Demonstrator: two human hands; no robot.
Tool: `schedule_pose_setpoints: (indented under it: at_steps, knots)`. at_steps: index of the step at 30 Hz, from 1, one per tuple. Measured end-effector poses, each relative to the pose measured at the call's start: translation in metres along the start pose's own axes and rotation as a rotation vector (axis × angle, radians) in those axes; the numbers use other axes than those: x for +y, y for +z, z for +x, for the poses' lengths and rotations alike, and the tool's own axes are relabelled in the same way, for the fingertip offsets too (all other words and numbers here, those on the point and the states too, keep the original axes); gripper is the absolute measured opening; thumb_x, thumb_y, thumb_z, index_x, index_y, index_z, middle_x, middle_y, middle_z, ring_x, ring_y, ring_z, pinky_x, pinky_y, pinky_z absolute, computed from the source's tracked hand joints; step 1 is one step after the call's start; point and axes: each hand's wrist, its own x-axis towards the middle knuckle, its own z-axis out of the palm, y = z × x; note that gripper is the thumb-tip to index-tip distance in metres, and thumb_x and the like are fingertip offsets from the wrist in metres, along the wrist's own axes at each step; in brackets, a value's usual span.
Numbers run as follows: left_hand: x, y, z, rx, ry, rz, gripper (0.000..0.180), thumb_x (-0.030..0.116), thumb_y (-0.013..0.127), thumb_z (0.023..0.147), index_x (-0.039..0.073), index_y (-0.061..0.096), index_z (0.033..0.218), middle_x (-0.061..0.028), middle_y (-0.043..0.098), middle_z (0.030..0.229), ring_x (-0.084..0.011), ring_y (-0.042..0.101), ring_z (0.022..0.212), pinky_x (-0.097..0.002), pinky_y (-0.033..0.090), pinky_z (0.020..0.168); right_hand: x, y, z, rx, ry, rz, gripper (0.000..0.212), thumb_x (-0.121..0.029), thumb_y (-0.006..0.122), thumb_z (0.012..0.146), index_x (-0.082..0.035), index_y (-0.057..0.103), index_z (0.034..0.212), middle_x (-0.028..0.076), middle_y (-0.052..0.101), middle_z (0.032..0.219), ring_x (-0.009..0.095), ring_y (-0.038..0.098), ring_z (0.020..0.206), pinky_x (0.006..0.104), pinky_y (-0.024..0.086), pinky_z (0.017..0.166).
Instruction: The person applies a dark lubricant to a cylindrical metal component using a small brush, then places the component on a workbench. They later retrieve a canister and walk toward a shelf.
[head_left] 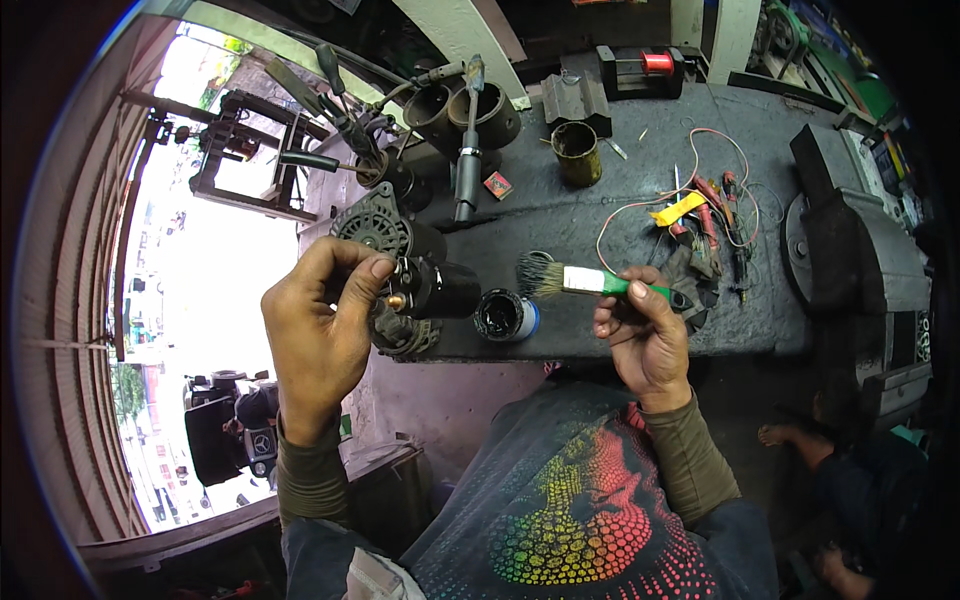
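Between the thumb and fingers of my left hand (335, 320) is the near-left end of a black cylindrical motor part (448, 290); a copper-coloured terminal shows just below my fingertips. Whether the part also rests on something beneath is hidden. My right hand (645, 345) is closed round a paintbrush (582, 280) with a green handle and a white band. Its bristles, dark at the tip, point left above the bench. Below the bristles, apart from them, stands a small open tin (503, 316) with glossy black paint inside. An alternator (375, 225) sits beyond my left hand.
The dark workbench (560, 225) carries a yellowish can (577, 155), pliers and screwdrivers (712, 215) among loose wires, and a large vise (850, 240) at right. Metal cylinders (487, 110) stand at the back, a red wire spool (657, 64) beyond. Another person's arm (800, 445) shows lower right.
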Motion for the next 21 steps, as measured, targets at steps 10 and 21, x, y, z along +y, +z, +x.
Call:
schedule_pose_setpoints:
  at_steps: [10,21]
  knots:
    - [-0.002,0.0,-0.006,0.038,0.021,-0.025,0.013,0.008,0.071,0.1,-0.004,0.071,0.095,-0.0061,0.072,0.078,-0.0095,0.065,0.068,-0.0255,0.051,0.061,0.007,0.033,0.002,-0.108,0.032,-0.031,0.026,-0.021,0.064,0.102,-0.004,0.058,0.121,0.016,0.071,0.095,0.025,0.072,0.086,0.0362,0.059,0.072]
    - [0.003,0.001,-0.005,0.054,-0.098,-0.091,0.013,0.008,0.07,0.101,-0.002,0.07,0.093,-0.0027,0.068,0.071,-0.0058,0.062,0.062,-0.0209,0.047,0.055,0.013,0.038,0.003,-0.149,0.049,0.062,0.023,-0.016,0.064,0.104,0.0,0.061,0.119,0.018,0.07,0.097,0.025,0.073,0.086,0.037,0.061,0.074]
